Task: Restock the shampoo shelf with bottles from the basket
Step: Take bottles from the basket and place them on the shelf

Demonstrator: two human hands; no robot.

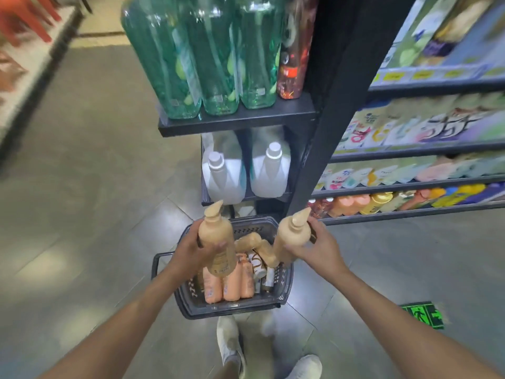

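A person stands over a dark plastic basket on a grey tiled shop floor, at 6 o'clock from the frame's centre, a beige pump bottle in each hand. The left hand grips the left beige bottle around its body, thumb across the front. The right hand grips the right beige bottle from the side. Both bottles are held above the basket, nozzles pointing toward 12 o'clock. The small print on the left bottle's label is too fine to read.

In the basket lie peach bottles side by side, more beige bottles and a white-labelled one whose lettering is blurred.

At 12 o'clock, an end rack carries tall green bottles on a black ledge, with a red-labelled bottle at their 3 o'clock side. Below stand two white jugs. At 3 o'clock run the aisle shelves, stocked with pouches and, on the lowest row, peach and yellow bottles. The shelves' yellow price tags and pack lettering are smeared past reading.

A green floor sticker with a running-figure sign sits at 4 o'clock. Pale shoes show at 6 o'clock.
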